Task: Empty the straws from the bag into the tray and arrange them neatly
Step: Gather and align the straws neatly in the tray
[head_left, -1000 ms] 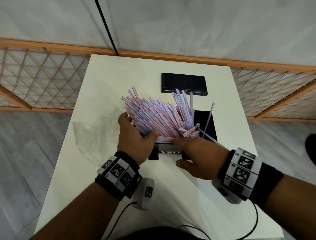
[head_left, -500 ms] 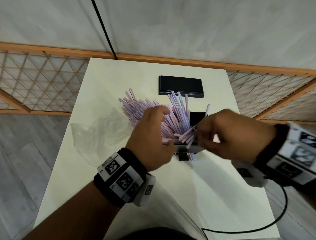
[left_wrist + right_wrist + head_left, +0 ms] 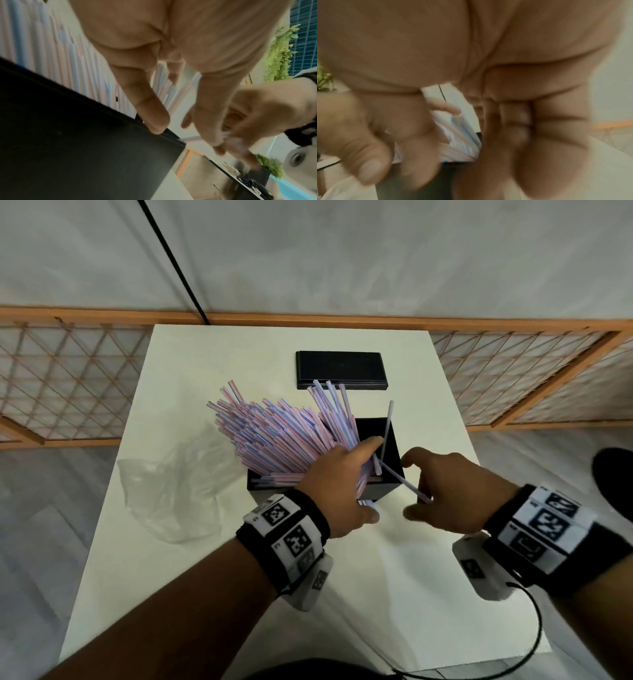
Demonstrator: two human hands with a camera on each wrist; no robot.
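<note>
Between our two hands a stray straw slants from our right hand, whose fingers pinch its near end, toward the tray. Our left hand lies with flat, straight fingers against the straws leaning away leftward in the tray.

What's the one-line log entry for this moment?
left hand: steadies straws in tray | right hand: pinches stray straw | bag: empty, left of tray
</note>
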